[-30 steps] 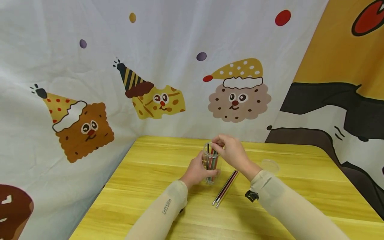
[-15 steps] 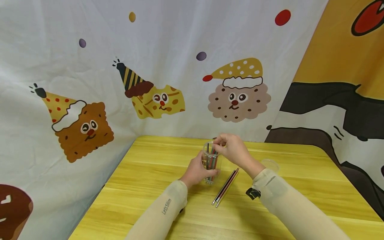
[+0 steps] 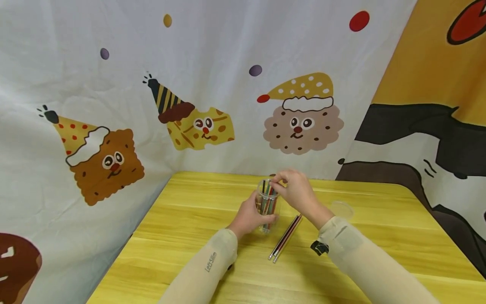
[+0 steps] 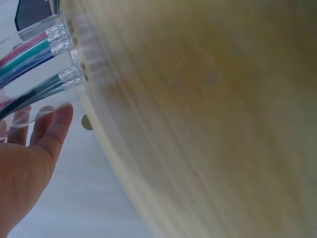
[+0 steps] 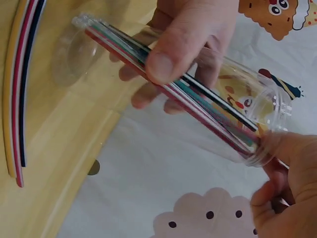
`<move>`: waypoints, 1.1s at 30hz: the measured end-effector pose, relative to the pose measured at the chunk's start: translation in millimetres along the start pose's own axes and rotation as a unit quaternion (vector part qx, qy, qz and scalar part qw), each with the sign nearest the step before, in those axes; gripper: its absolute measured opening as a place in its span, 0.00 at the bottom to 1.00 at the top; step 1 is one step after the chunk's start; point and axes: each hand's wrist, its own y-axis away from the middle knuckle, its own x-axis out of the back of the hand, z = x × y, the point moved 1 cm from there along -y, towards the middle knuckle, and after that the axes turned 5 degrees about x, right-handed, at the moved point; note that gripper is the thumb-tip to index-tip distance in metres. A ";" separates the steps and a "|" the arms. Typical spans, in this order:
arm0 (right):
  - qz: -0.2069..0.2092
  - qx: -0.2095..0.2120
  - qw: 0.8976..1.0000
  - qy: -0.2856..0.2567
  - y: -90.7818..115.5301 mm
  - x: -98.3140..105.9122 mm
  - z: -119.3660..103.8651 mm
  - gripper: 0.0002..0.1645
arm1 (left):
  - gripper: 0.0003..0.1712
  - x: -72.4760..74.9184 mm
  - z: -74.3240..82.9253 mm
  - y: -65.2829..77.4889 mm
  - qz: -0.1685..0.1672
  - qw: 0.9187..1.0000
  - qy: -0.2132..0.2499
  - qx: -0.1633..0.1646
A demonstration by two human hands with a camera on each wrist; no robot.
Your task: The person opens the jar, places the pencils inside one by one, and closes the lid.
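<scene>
My left hand [image 3: 251, 216] grips a clear plastic jar [image 5: 218, 134] from the left, thumb across its front. Inside lean several striped pencils [image 5: 198, 106] in red, green, white and black. Their silvery eraser ends [image 4: 62, 42] stand at the jar's bottom in the left wrist view. At the jar's mouth is my right hand [image 3: 298, 190], its thumb and forefinger pinching a thin pencil end [image 5: 283, 163] at the rim; the fingers cover most of that pencil's tip.
Loose pencils [image 3: 285, 238] lie side by side on the wooden table [image 3: 182, 261], right of the jar. A clear round lid [image 3: 342, 210] lies beyond the right forearm. A printed cloth [image 3: 235, 84] hangs behind the table.
The pencils inside the jar have shifted and fanned out near its mouth. My right hand has moved slightly at the rim; the left hand keeps its hold on the jar.
</scene>
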 end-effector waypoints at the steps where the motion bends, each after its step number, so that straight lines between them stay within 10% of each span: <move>1: 0.006 0.004 1.000 0.005 0.6 -0.8 0.6 0.04 | 0.38 0.1 -0.2 -0.3 0.000 1.000 0.001 0.000; 33: -0.060 -0.018 0.998 0.008 -3.4 -7.5 -4.1 0.08 | 0.35 -0.7 -0.2 0.4 -0.006 1.000 0.006 0.002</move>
